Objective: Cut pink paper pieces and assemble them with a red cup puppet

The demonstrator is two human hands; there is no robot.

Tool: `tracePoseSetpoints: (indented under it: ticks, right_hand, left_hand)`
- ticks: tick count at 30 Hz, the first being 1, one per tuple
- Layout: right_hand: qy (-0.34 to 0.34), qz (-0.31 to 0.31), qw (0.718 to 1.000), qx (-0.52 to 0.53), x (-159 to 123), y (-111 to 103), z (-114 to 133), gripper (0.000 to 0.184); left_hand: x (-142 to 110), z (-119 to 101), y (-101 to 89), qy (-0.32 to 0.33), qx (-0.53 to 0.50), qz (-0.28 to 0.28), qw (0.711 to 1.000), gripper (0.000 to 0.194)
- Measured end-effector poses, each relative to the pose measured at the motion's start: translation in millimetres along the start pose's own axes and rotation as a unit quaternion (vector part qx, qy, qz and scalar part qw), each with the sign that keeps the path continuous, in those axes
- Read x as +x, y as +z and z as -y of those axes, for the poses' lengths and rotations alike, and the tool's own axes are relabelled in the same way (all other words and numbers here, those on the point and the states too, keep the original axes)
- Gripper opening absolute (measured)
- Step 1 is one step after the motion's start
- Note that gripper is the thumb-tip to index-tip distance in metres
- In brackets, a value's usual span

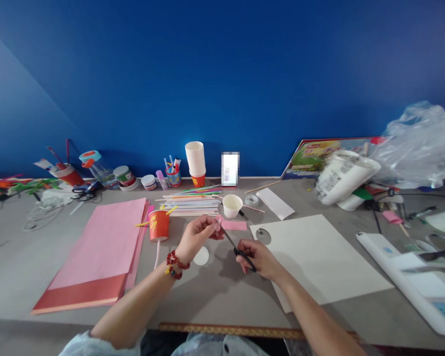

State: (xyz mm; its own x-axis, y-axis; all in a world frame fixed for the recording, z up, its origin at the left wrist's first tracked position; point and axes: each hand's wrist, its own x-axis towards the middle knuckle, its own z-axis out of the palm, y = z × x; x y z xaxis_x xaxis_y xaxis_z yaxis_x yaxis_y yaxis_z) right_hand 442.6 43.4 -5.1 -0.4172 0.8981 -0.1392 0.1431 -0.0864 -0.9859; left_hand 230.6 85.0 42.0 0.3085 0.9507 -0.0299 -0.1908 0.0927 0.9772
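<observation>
My left hand [201,236], with beaded bracelets at its wrist, pinches a small piece of pink paper [218,219] between thumb and fingers. Black-handled scissors [249,261] are gripped in my right hand [257,257]. Their blades reach up and left to the pink piece at my left fingertips; whether they are parted I cannot tell. A pink paper strip [234,225] lies just behind the blades. A white paper disc [201,256] rests on the table beside my left hand. Left of that hand stands a red paper cup [158,225] with yellow and pale pink straws attached.
Pink and red sheets [104,242] are stacked at left. A white sheet [319,257] with a round hole lies partly under my right forearm. Behind my hands are a white cup [232,205], a tape roll [251,200] and several straws [193,205]. A power strip [404,282] lies at right.
</observation>
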Motion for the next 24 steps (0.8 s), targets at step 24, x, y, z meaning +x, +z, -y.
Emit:
tracePoseSetpoints:
  ticks: [24]
  right_hand:
    - [-0.006, 0.013, 1.0, 0.01, 0.0, -1.0, -1.5, 0.052]
  left_hand:
    - [0.1, 1.6, -2.2, -0.007, 0.0, 0.021, 1.0, 0.027]
